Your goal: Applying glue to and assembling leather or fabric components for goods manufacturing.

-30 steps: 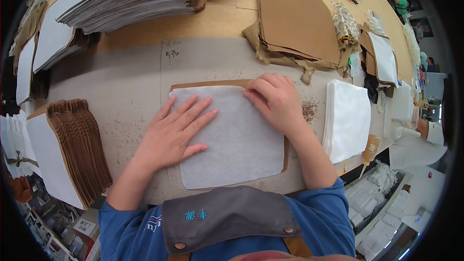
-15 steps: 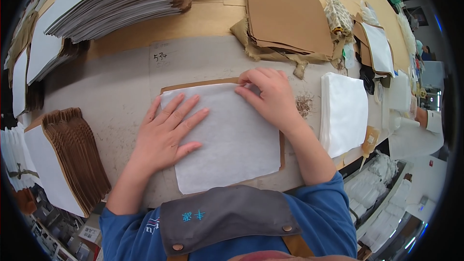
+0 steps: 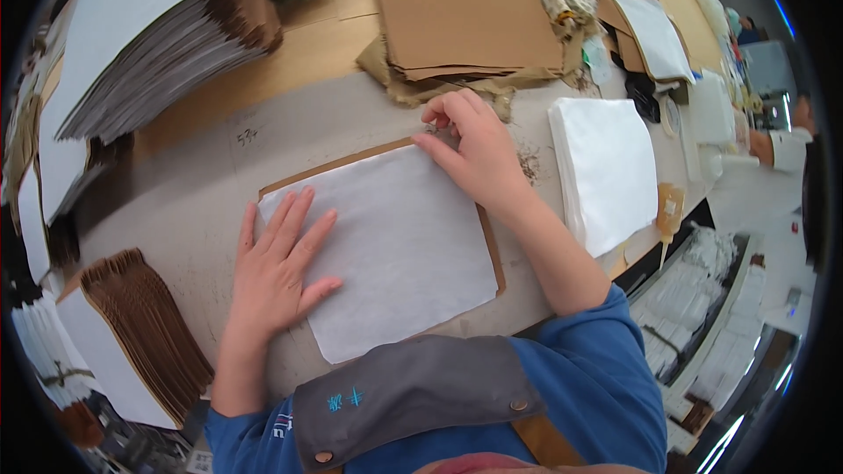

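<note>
Sheet: white sheet (image 3: 395,246) lies flat on a brown board (image 3: 493,250), which shows as a thin margin along the sheet's far and right edges; both rest on the bench (image 3: 184,184).
Left hand: left hand (image 3: 277,268) lies flat on the sheet's left part, fingers spread, grip released, pressing only.
Right hand: right hand (image 3: 474,145) sits at the sheet's far right corner, fingertips bent and pinching or pressing at the edge; whether the grip has the corner, I cannot tell.
Near the sheet: white stack (image 3: 606,167) just right of it; brown stack (image 3: 461,13) beyond it; fanned brown-edged pile (image 3: 140,333) to its left.
Risk, shift: the sheet appears slightly askew on the board; uneven pressure from the flat palm likely slides it further.
Risk, crease: a pull at the corner against the pinned left side could wrinkle or tear thin material.
Risk, debris: dark specks on the bench just right of the sheet could get trapped beneath.
</note>
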Tool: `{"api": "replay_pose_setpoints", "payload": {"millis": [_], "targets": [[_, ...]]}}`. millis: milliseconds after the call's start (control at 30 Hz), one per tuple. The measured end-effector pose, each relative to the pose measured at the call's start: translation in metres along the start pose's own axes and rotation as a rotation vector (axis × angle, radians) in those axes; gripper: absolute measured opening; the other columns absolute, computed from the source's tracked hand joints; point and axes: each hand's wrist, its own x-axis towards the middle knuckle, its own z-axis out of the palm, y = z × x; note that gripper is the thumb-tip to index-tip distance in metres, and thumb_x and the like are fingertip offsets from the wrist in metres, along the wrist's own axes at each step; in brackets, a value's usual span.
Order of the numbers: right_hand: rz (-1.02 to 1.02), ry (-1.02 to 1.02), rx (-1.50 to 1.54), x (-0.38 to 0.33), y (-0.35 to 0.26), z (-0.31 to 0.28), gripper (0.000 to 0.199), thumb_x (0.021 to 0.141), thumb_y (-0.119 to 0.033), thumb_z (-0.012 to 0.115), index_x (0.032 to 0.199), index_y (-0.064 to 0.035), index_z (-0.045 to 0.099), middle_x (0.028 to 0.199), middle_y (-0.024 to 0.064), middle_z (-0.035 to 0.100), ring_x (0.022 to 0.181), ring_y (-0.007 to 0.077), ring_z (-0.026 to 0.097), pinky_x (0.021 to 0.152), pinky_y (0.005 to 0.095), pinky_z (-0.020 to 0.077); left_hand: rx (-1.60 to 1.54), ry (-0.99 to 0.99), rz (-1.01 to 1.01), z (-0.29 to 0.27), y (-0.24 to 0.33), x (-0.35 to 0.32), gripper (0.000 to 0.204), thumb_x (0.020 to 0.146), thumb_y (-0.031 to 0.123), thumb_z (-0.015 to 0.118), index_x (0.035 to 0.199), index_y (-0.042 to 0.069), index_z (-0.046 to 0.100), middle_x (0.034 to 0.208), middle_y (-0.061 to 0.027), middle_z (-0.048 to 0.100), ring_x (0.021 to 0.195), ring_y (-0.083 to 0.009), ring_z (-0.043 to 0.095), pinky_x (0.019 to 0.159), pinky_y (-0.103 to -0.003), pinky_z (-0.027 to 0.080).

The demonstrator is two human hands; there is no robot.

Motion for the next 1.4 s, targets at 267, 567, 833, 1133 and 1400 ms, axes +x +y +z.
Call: {"api": "replay_pose_setpoints", "payload": {"millis": [267, 567, 833, 1133, 1400], "targets": [[0.044, 0.151, 0.046, -0.074, 0.0, -0.029, 0.018, 0.091, -0.013, 0.072, 0.106, -0.0071, 0.065, 0.101, 0.0077, 0.062, 0.093, 0.0259, 0.06, 0.083, 0.0383, 0.0477, -0.053, -0.03, 0.18, -0.014, 0.029, 0.021, 0.082, 0.094, 0.073, 0.045, 0.153, 0.016, 0.049, 0.161, -0.0087, 0.042, 0.15, -0.0298, 0.038, 0.125, -0.055, 0.019], [-0.14, 0.071, -0.211, -0.155, -0.001, -0.031, 0.024, 0.082, -0.011, 0.078, 0.106, -0.0135, 0.075, 0.108, 0.0007, 0.068, 0.101, 0.0218, 0.063, 0.089, 0.0374, 0.0455, -0.113, -0.196, 0.55, -0.004, 0.061, 0.085, 0.074, 0.096, 0.062, 0.052, 0.159, 0.026, 0.038, 0.165, 0.0032, 0.038, 0.15, -0.0177, 0.039, 0.126, -0.05, 0.022], [-0.102, 0.068, -0.147, -0.155, 0.004, -0.034, 0.025, 0.082, -0.013, 0.079, 0.106, -0.0155, 0.075, 0.108, -0.002, 0.067, 0.102, 0.02, 0.063, 0.09, 0.0365, 0.0446, 0.005, -0.207, 0.491, -0.006, 0.042, 0.115, 0.072, 0.097, 0.065, 0.045, 0.158, 0.028, 0.04, 0.166, 0.0017, 0.036, 0.153, -0.0203, 0.033, 0.128, -0.05, 0.014], [-0.075, 0.026, -0.128, -0.15, 0.003, -0.036, 0.024, 0.083, -0.013, 0.078, 0.106, -0.0153, 0.075, 0.107, -0.0024, 0.066, 0.1, 0.0192, 0.063, 0.089, 0.0353, 0.0433, 0.104, -0.026, 0.263, -0.011, 0.019, 0.115, 0.08, 0.096, 0.059, 0.051, 0.162, 0.017, 0.032, 0.168, -0.0028, 0.032, 0.154, -0.0221, 0.031, 0.127, -0.05, 0.018], [-0.075, 0.03, -0.137, -0.152, 0.004, -0.032, 0.022, 0.082, -0.014, 0.079, 0.104, -0.0141, 0.076, 0.105, -0.001, 0.066, 0.096, 0.0203, 0.062, 0.089, 0.0382, 0.043, -0.09, -0.144, 0.385, 0.003, 0.056, 0.086, 0.084, 0.095, 0.059, 0.055, 0.161, 0.013, 0.033, 0.168, -0.007, 0.03, 0.155, -0.0254, 0.029, 0.127, -0.051, 0.017]]}}
